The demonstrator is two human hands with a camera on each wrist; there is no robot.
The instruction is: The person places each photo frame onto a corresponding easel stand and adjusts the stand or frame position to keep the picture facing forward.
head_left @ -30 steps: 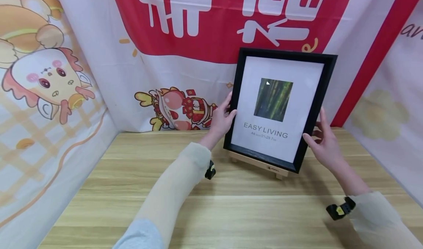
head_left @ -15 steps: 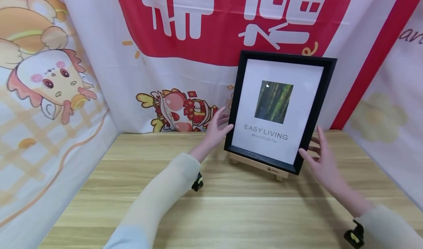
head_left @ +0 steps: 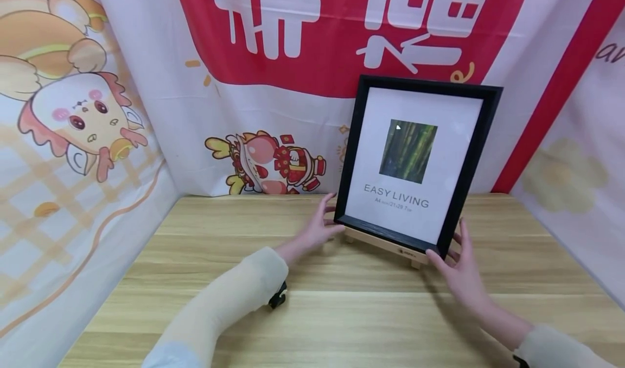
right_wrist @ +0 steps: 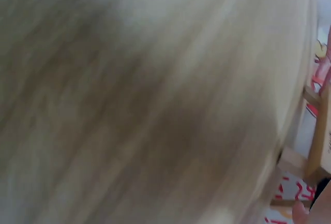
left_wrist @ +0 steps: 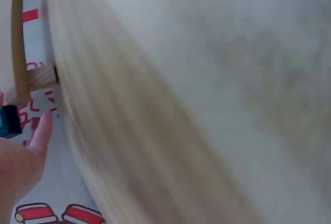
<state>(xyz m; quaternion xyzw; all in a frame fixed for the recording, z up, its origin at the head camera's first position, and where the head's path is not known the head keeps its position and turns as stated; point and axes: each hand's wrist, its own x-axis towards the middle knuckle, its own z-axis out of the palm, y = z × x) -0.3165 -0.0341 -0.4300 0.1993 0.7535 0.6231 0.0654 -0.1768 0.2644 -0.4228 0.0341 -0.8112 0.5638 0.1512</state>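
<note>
A black picture frame [head_left: 476, 156], with a small bamboo picture and "EASY LIVING" on its white sheet, leans back on a small wooden easel [head_left: 381, 243]. At the frame's lower left corner is my left hand [head_left: 314, 232], its thumb by the end of the easel's ledge. In the left wrist view its index finger lies apart from the black corner. My right hand [head_left: 463, 284] is at the lower right corner, thumb over the front and fingers beside and behind the edge. The right wrist view catches only a fingertip [right_wrist: 300, 212] near the easel's ledge [right_wrist: 316, 149].
The easel stands toward the back of a wood-grain table [head_left: 234, 227]. Close behind hangs a white and red cloth [head_left: 273, 69] with printed characters. Printed cloth [head_left: 78, 216] borders the table's left side, and another sheet [head_left: 561, 210] its right.
Both my hands have slid down along the frame's sides, from about mid-height to its lower corners. The frame stays in place on the easel; the head view has shifted slightly.
</note>
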